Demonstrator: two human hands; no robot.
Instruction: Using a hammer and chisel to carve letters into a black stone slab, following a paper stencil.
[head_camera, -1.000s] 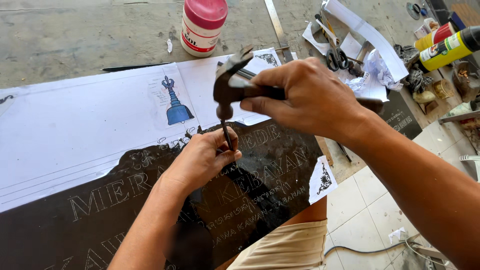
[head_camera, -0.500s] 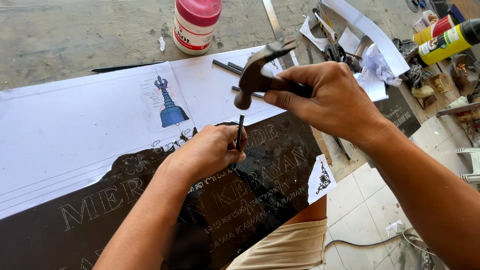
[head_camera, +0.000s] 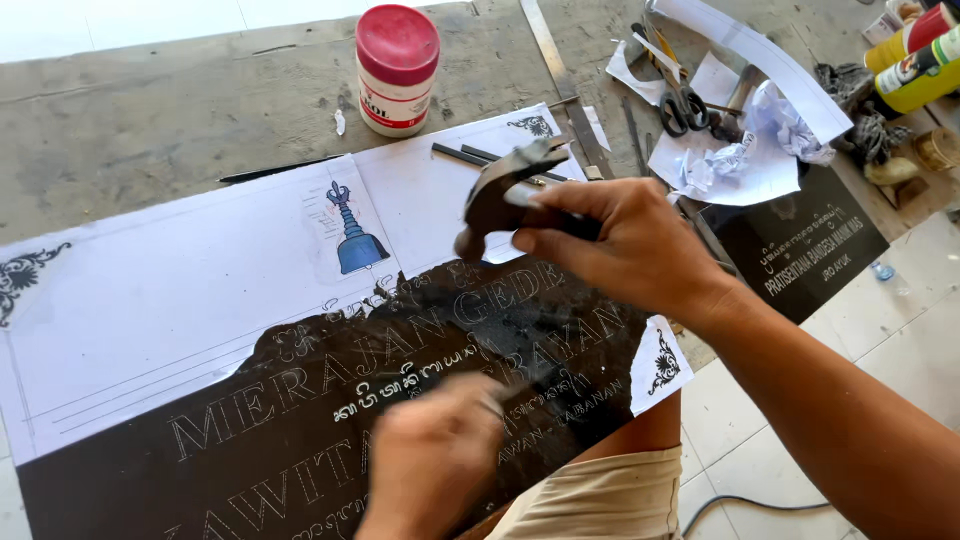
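Dark polished stone slab (head_camera: 300, 440) is lying flat along the bench (head_camera: 150, 110), its near half showing carved pale lettering where the white paper template (head_camera: 150, 310) is already torn away; the far half is still lying under paper, so by judgement roughly half the lettering is uncovered and the rest is waiting. The right hand (head_camera: 625, 245) is closing its fingers round a worn metal hammer (head_camera: 505, 190), holding it raised above the slab. The left hand (head_camera: 430, 460), blurred, is curling shut low over the letters; whether it is pinching a chisel cannot be told. A red-lidded white jar (head_camera: 397, 70), scissors (head_camera: 675, 100) and crumpled paper scraps (head_camera: 740, 160) are lying beyond.
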